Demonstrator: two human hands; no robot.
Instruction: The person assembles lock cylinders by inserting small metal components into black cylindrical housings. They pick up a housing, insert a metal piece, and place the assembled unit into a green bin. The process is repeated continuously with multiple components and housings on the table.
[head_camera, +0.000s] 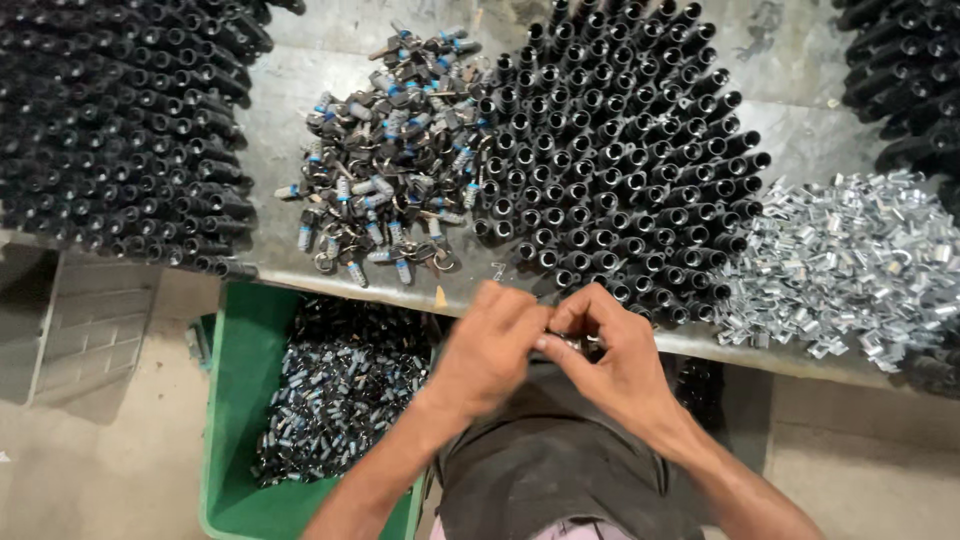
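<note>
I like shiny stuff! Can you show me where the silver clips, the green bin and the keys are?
silver clips (850, 265), head view, middle of the heap.
green bin (235, 400), head view, its left wall.
keys (385, 170), head view, centre of the pile.

A green crate (235, 400) of small dark parts stands below the metal table (790, 140) (silvery clips (850, 260) heaped at right).

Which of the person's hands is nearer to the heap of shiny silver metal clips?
The right. The right hand sits just left of and below the heap of silver clips; the left hand is farther left, toward the green crate.
</note>
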